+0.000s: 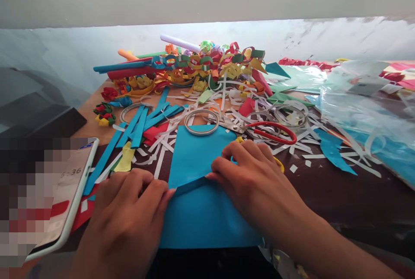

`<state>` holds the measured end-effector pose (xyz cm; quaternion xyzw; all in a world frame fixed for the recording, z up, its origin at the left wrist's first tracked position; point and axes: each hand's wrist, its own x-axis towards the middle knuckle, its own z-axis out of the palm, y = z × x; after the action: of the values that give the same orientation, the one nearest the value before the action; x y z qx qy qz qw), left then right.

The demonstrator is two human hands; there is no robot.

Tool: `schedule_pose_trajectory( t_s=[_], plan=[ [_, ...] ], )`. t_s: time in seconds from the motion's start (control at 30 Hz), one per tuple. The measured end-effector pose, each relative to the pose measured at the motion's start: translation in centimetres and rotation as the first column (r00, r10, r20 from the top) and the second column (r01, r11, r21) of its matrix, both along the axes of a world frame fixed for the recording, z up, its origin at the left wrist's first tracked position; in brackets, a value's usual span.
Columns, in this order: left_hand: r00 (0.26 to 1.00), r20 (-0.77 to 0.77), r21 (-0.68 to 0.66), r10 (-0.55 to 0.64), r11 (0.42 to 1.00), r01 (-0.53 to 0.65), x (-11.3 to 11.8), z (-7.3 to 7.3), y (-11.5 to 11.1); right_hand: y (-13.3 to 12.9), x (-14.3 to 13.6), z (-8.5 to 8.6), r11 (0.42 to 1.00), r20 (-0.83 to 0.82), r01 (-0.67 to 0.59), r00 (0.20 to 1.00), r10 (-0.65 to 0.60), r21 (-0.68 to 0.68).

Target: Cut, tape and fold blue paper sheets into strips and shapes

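Note:
A sheet of blue paper lies at the table's front edge, its near part folded or lifted along a slanting line across the middle. My left hand pinches that edge at its left end between thumb and fingers. Farther right, my right hand grips the same edge, fingers closed. A roll of tape rests on the sheet's far end. Just beyond my right hand lie scissors with red handles, blades pointing left. Part of a yellow ring-like thing shows behind my right hand.
Blue paper strips and white paper scraps litter the table. A phone leans at the left. Colourful paper chains and rolled paper pile up at the back. Clear plastic packets lie on the right.

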<state>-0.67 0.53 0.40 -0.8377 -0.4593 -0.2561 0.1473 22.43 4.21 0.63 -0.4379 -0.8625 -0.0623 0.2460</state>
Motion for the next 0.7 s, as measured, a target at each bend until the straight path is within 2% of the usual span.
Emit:
schedule_pose_trajectory(
  t_s=[0.17,0.27,0.3,0.37,0.47,0.6,0.7],
  plan=[
    [0.999,-0.014,0.003,0.046,0.999,-0.046,-0.4,-0.2,0.3,-0.2,-0.3,-0.2,0.991,-0.019,0.093,0.996,-0.091,0.093],
    [0.998,-0.056,0.067,0.038,0.997,-0.034,-0.5,-0.3,0.1,-1.0,-0.5,-0.2,0.976,-0.049,0.119,0.993,-0.112,0.180],
    [0.995,-0.097,0.089,0.014,0.996,-0.005,-0.5,-0.4,-0.1,-1.3,-0.6,-0.2,0.975,-0.049,0.088,0.996,-0.079,0.204],
    [0.974,-0.201,0.093,-0.104,0.988,0.125,-0.3,-0.8,-0.6,-1.9,-0.7,-0.6,0.976,0.002,-0.044,0.999,0.045,0.214],
    [0.926,-0.274,0.045,-0.261,0.958,0.284,0.4,-2.3,-1.5,-2.8,-0.6,-1.6,0.966,0.096,-0.188,0.980,0.173,0.178],
    [0.984,-0.118,0.098,-0.132,0.985,0.144,1.5,-4.6,-2.6,-3.7,0.3,-2.5,0.971,0.156,-0.144,0.981,0.114,0.192],
    [0.998,-0.048,0.115,-0.043,0.992,0.048,2.2,-5.1,-3.4,-4.0,1.2,-2.2,0.968,0.197,-0.116,0.978,0.072,0.222]
  ],
)
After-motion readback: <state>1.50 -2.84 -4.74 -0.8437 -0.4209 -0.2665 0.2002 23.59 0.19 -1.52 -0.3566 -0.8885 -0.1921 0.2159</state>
